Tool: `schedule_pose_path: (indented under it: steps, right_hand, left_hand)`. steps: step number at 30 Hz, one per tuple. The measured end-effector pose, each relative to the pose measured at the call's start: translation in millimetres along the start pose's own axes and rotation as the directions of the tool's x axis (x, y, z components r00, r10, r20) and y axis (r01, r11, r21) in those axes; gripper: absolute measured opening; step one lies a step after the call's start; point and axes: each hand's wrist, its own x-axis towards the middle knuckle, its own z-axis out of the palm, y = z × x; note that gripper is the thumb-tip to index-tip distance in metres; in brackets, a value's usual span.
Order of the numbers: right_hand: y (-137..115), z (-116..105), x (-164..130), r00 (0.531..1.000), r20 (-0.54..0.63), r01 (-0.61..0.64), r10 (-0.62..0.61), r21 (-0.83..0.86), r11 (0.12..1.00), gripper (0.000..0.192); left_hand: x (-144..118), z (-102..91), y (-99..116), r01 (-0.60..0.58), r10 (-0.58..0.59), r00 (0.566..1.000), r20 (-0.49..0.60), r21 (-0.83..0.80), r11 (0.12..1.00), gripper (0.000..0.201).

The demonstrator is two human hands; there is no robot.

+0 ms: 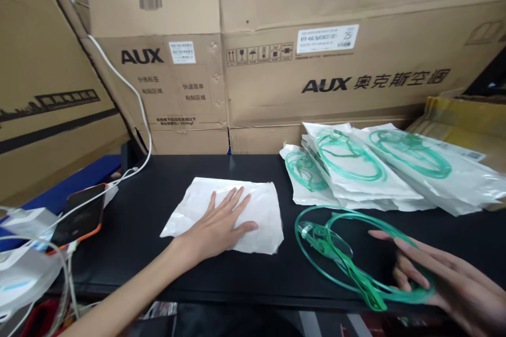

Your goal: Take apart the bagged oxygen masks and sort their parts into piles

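Observation:
My left hand (224,224) lies flat with spread fingers on a white pouch (265,210), which rests on the dark table. At the right, my right hand (419,263), slightly blurred, has its fingers curled round a coil of green tubing (302,258). The tubing belongs to an oxygen mask (324,237); its clear cup and a green strap (366,287) lie within the loop. Part of the grip is hidden behind the fingers and tubing. Just behind the coil, several white-and-clear packs (351,160) with similar green tubing inside are piled up.
Large cardboard boxes (269,87) wall off the back, and another box (51,63) leans in at the left. A phone (81,213) in an orange case, white chargers (29,221) and a white cable (134,84) occupy the left side. Yellowish-brown packaging (466,124) stands at the far right.

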Motion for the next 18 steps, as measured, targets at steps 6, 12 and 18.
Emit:
schedule_pose_path:
  steps: [6, 12, 18]
  right_hand:
    - [-1, 1, 3, 1.000, -0.004, -0.008, 0.008, 0.006, 1.000, 0.069]
    - [1, 1, -2, 1.000, 0.022, 0.009, -0.009, -0.010, 1.000, 0.070]
    - [-1, 5, -8, 0.999, 0.043, 0.029, -0.028, -0.021, 0.999, 0.059]
  left_hand:
    - [19, -3.5, 0, 0.010, -0.010, 1.000, -0.029, 0.001, 1.000, 0.074]
    - [68, -5.7, 6, 0.022, -0.022, 0.999, -0.026, 0.012, 1.000, 0.093]
    - [132, -18.3, 6, 0.013, -0.013, 0.999, -0.038, 0.015, 1.000, 0.095]
